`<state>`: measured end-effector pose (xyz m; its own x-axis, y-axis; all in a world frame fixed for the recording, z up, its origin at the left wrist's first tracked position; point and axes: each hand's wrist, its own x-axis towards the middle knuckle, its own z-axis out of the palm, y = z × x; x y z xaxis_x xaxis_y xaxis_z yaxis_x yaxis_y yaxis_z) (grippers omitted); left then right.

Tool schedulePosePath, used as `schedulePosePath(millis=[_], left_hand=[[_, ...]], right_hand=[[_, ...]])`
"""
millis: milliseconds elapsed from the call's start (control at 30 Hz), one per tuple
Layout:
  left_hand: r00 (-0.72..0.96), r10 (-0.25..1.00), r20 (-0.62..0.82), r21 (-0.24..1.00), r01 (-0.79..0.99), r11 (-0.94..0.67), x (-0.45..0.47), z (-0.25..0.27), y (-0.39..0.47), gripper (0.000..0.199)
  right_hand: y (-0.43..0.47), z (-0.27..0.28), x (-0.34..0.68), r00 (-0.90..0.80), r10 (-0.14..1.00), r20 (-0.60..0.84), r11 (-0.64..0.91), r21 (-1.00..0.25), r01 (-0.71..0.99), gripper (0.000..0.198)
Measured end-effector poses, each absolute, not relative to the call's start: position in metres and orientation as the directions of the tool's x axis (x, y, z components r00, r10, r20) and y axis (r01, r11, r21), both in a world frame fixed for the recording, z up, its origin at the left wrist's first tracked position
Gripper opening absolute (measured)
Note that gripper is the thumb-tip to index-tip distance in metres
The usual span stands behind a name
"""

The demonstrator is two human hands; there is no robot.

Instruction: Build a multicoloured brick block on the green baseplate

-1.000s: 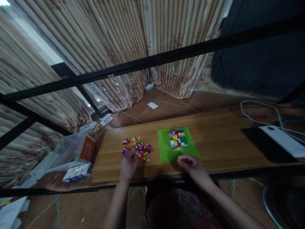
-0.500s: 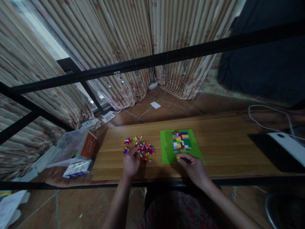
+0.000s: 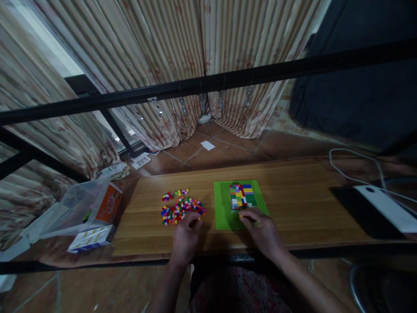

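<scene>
My right hand (image 3: 262,227) is closed in a pinch on a small yellow building brick (image 3: 240,214), over the front part of the green baseplate (image 3: 222,219). Just beyond its fingertips, a block of many-coloured bricks (image 3: 241,195) is built up on the plate. My left hand (image 3: 186,234) is at the front right edge of a pile of loose bricks (image 3: 179,209), thumb and forefinger pressed together. What lies between those fingertips is too small to make out.
The wooden board (image 3: 301,204) carries everything. At left are a clear plastic bin (image 3: 73,206), an orange box (image 3: 109,203) and a white-and-blue box (image 3: 91,239). A black bar (image 3: 182,89) crosses beyond the board. A white device (image 3: 387,208) and cable (image 3: 352,177) are at right.
My left hand has moved from the left part of the pile to its front right edge. The right hand still pinches the yellow brick, now nearer the built block. The view has shifted slightly.
</scene>
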<state>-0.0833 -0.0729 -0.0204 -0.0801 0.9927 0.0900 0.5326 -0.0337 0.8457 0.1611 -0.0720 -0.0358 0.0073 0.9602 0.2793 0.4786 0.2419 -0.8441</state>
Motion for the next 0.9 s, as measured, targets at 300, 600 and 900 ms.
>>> schedulePosePath(millis=[300, 600, 900], left_hand=[[0.104, 0.987, 0.123, 0.838, 0.521, -0.159, -0.023, -0.024, -0.04, 0.009], [0.201, 0.965, 0.171, 0.81, 0.529, -0.254, 0.0, -0.027, -0.027, 0.012], [0.162, 0.959, 0.232, 0.852, 0.443, -0.281, 0.002, -0.033, -0.023, 0.012]], right_hand=[[-0.048, -0.025, 0.163, -0.035, 0.922, 0.385, 0.322, -0.715, 0.62, 0.014], [-0.039, -0.031, 0.157, -0.143, 0.847, 0.511, 0.433, -0.508, 0.745, 0.012], [-0.035, -0.03, 0.155, -0.154, 0.836, 0.526, 0.426, -0.446, 0.787, 0.013]])
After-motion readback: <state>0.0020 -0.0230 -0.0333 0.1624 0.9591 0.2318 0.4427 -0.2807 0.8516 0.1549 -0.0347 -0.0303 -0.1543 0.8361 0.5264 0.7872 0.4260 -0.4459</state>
